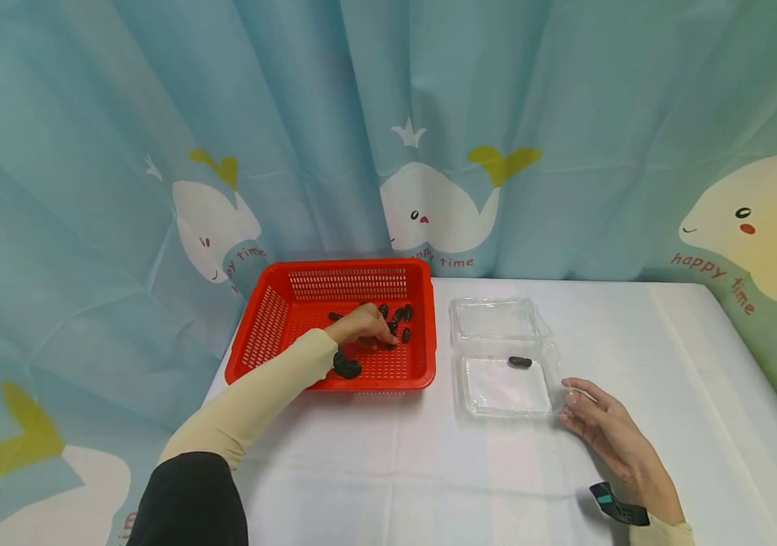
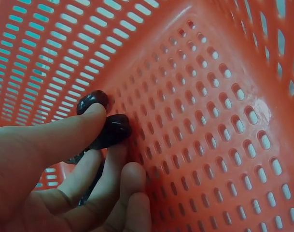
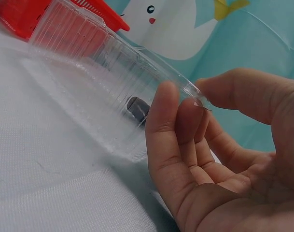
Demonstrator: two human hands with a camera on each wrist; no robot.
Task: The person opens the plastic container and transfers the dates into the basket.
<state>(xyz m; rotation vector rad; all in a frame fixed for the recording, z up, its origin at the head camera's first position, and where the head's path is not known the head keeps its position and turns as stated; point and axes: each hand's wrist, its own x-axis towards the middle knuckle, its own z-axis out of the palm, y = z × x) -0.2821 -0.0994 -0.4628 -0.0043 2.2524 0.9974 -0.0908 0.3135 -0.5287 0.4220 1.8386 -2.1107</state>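
A red slotted basket point(image 1: 272, 318) stands at the back left of the table and holds several dark oval fruits point(image 1: 405, 312). My left hand point(image 1: 380, 336) reaches into it. In the left wrist view the left hand point(image 2: 102, 131) pinches one dark fruit point(image 2: 117, 129) between thumb and fingers against the basket floor point(image 2: 209, 145), with a second fruit point(image 2: 92, 100) just behind. To the right lies an open clear plastic box point(image 1: 497, 387) with one dark fruit point(image 1: 520, 362) inside. My right hand point(image 1: 574, 400) holds the box's near right corner; the rim point(image 3: 188, 87) sits between thumb and fingers point(image 3: 163, 121).
A white cloth covers the table point(image 1: 429, 470). A blue curtain with whale prints point(image 1: 443, 205) hangs close behind the basket and box. The table's right edge point(image 1: 756, 364) runs beside the curtain. A wrist camera strap point(image 1: 616, 506) sits on my right wrist.
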